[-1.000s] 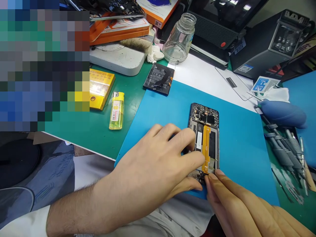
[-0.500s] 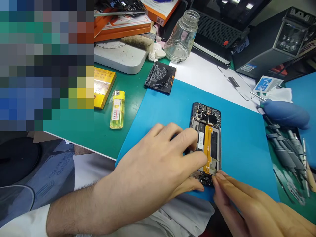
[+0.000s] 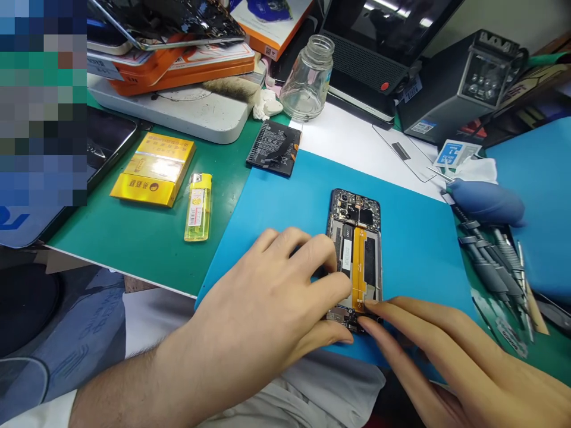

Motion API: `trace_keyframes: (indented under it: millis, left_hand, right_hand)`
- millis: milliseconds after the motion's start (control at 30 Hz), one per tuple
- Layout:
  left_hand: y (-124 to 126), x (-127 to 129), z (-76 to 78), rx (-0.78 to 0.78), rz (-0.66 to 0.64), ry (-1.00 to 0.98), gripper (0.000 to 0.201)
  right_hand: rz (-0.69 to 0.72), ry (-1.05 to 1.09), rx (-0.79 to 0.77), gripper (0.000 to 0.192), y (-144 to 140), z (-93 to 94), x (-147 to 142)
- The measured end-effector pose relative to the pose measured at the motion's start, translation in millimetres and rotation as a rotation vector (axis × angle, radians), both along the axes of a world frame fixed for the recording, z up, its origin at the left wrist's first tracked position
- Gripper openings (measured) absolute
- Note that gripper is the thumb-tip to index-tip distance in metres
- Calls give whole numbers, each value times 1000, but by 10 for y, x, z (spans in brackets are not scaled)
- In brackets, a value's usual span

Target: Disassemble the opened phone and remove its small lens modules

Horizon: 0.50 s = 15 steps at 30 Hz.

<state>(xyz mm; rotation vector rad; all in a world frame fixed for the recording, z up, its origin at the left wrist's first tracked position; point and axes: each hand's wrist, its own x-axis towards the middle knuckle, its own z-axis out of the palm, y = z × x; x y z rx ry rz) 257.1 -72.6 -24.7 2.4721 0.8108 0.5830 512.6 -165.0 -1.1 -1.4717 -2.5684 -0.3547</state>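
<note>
The table is covered by a green mat, and a large blue mat lies over its near middle part, reaching to the near edge. At the far right stands a dark grey machine with round knobs on its face, and left of it a black device with a red button. At the far left a white flat box carries orange boxes stacked on it. A white sheet lies beyond the blue mat. The left hand rests on the blue mat with its fingers curled and spread over the left side of an opened phone, the thumb pressed against the phone's lower left corner; it steadies the phone rather than closing around it. The right hand reaches in from the lower right with fingers extended and close together, the fingertips touching the phone's bottom end where the orange flex cable ends; whether they pinch anything there is too small to tell. The phone lies flat near the middle of the blue mat, back off, its length running away from the person, circuit boards at the far end. A clear glass bottle stands upright on the far side. A blue air blower lies at the right, with grey screwdrivers just beside it. A yellow pack lies on the green mat, a yellow lighter just right of it. A black battery lies at the far corner of the blue mat.
</note>
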Motion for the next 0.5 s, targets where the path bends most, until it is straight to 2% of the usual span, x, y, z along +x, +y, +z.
trace_keyframes:
  millis: [133, 500]
  left_hand:
    - [2, 7, 7, -17, -5, 13, 25]
    - [-7, 22, 3, -26, 11, 25, 24]
  right_hand:
    - [-24, 41, 20, 17, 29, 9, -61]
    - [-1, 142, 75, 16, 65, -33, -98]
